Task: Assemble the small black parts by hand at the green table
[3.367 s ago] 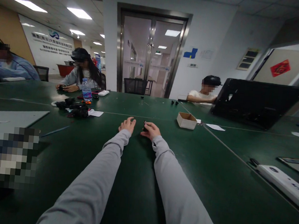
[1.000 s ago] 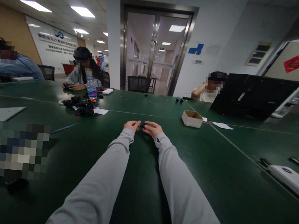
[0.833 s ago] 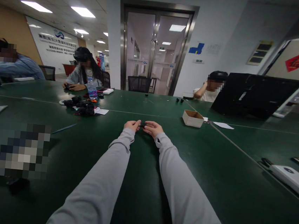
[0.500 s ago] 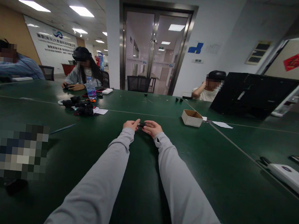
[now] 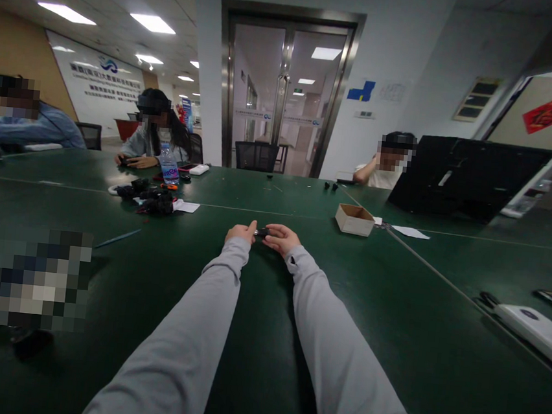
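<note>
Both arms, in light grey sleeves, reach forward over the dark green tabletop. Between my hands is a small black piece [image 5: 262, 232] with a short shiny, metal-looking end on its left side. My right hand [image 5: 283, 238] pinches the black part between thumb and fingers. My left hand [image 5: 241, 232] is closed, thumb up, right at the shiny end. Whatever lies inside the left fingers is hidden, and the piece is too small to name its kind.
An open cardboard box [image 5: 354, 220] stands to the right, near a black monitor [image 5: 469, 177]. Left are a black tangled heap [image 5: 147, 196], a water bottle [image 5: 168, 165] and a thin stick [image 5: 117, 238]. A white power strip [image 5: 535, 329] lies at right. Several people sit around the table.
The shiny end of the black piece shows more clearly between my hands. My left hand has shifted very slightly left; the right has hardly moved.
</note>
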`<control>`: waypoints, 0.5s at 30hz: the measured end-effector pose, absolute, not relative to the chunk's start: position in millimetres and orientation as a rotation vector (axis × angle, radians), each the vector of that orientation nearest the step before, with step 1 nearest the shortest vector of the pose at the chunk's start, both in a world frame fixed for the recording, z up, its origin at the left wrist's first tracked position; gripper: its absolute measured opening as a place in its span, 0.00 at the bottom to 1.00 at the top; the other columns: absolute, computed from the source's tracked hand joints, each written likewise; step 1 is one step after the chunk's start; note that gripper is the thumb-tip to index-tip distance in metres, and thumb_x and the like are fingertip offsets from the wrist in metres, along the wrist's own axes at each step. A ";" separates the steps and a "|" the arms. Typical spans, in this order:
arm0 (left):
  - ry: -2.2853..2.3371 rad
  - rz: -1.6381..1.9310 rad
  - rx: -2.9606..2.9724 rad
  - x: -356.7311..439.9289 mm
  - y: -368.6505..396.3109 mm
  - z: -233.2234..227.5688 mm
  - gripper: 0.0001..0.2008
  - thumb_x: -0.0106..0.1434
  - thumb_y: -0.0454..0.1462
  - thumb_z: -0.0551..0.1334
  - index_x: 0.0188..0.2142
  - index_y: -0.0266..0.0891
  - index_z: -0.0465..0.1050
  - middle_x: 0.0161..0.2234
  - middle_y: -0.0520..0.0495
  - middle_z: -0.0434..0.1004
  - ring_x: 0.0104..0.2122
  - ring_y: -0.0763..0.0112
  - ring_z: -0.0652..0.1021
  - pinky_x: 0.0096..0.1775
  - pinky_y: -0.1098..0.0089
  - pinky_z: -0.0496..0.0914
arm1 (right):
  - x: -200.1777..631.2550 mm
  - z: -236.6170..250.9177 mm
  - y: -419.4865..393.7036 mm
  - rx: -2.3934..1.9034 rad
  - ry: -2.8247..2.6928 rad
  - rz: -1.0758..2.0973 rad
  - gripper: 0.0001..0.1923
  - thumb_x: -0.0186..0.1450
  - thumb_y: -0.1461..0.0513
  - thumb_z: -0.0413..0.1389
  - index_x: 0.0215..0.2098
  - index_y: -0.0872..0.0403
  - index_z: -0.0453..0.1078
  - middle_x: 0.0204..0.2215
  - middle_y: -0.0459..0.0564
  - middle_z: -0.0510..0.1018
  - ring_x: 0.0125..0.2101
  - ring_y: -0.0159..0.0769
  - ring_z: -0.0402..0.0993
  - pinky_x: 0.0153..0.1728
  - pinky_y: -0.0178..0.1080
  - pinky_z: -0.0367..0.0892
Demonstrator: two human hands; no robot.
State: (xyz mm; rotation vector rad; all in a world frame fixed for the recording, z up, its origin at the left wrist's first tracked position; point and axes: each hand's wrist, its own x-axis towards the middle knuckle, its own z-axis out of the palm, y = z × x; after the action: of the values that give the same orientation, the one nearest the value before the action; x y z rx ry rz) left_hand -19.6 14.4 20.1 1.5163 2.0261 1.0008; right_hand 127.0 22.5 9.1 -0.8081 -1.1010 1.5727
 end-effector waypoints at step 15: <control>1.965 1.100 1.631 -19.7 14.1 14.0 0.25 0.55 0.55 0.48 0.17 0.42 0.71 0.22 0.47 0.74 0.24 0.67 0.71 0.28 0.70 0.60 | 126.2 13.6 20.0 -0.870 -1.079 1.570 0.10 0.53 0.72 0.58 0.32 0.59 0.67 0.24 0.49 0.76 0.22 0.33 0.75 0.27 0.36 0.74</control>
State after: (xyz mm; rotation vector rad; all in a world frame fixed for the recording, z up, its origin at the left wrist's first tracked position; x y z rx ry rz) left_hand -19.7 14.1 14.0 1.6306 1.9649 1.0995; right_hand 126.2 20.0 13.6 -0.8698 -1.0791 1.5695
